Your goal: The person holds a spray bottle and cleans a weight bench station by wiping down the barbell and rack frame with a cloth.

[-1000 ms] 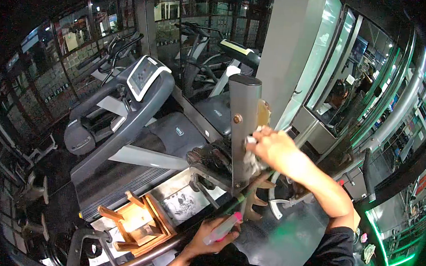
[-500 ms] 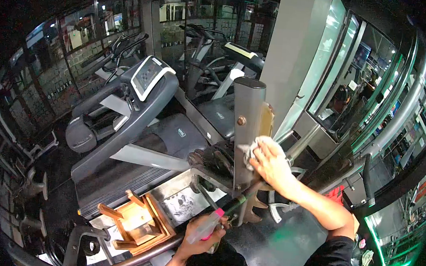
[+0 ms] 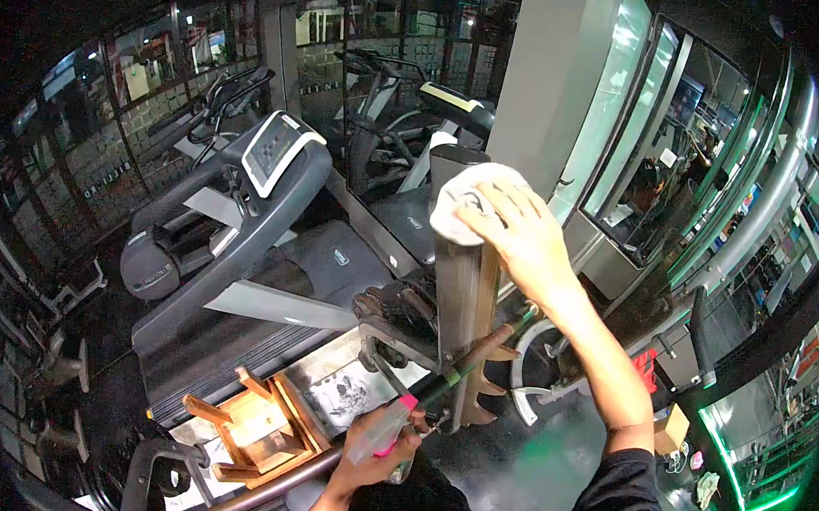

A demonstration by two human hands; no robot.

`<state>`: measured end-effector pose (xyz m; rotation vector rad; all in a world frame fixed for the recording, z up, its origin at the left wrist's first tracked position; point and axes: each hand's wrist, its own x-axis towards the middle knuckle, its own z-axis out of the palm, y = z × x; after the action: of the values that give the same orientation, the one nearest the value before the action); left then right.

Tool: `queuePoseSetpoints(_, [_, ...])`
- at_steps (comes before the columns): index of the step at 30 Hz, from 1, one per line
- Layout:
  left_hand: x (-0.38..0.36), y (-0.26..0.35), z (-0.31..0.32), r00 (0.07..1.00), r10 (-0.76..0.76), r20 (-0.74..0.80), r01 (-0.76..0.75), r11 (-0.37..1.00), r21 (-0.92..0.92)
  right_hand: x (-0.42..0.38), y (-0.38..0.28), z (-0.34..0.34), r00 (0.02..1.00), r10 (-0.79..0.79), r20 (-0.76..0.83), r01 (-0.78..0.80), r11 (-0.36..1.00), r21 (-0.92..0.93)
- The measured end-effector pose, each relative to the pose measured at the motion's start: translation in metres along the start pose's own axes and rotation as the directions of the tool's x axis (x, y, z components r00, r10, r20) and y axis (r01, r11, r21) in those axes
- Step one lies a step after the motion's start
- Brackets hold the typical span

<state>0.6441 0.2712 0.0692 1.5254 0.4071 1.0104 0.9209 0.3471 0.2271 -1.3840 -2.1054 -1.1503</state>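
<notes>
My right hand (image 3: pixel 529 250) presses a white cloth (image 3: pixel 454 223) against the upper part of an upright grey post (image 3: pixel 456 306), with its fingers bent over the cloth. The cloth covers much of the post's upper face. Low in the view, my left hand (image 3: pixel 357 465) is wrapped round a spray bottle (image 3: pixel 380 434) with a clear and pink head. The bottle's lower part is mostly hidden by my fingers. A dark bar (image 3: pixel 433 387) runs diagonally past the bottle and in front of the post.
A treadmill (image 3: pixel 229 262) stands to the left. Below it, a small wooden stool (image 3: pixel 264 431) lies tipped over beside the bar. A grey pillar (image 3: pixel 545 85) and glass door (image 3: pixel 610 108) are behind the post. Metal gym frames (image 3: pixel 713 267) stand at the right.
My right hand has moved up the post with the cloth, from its middle to near its top. The cloth now looks spread out rather than bunched. My left hand still holds the spray bottle.
</notes>
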Motion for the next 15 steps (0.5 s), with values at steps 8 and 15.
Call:
queuePoseSetpoints(8, [-0.003,0.001,0.005,1.0,0.011,0.027,-0.011,1.0,0.014,-0.054,-0.04,0.036,0.986,0.106,0.126,-0.094,0.991,-0.099])
queuePoseSetpoints(15, [-0.007,-0.007,0.01,0.994,0.012,0.106,-0.011,1.0,-0.018,-0.11,-0.067,0.032,0.915,0.063,0.399,-0.063,0.998,-0.013])
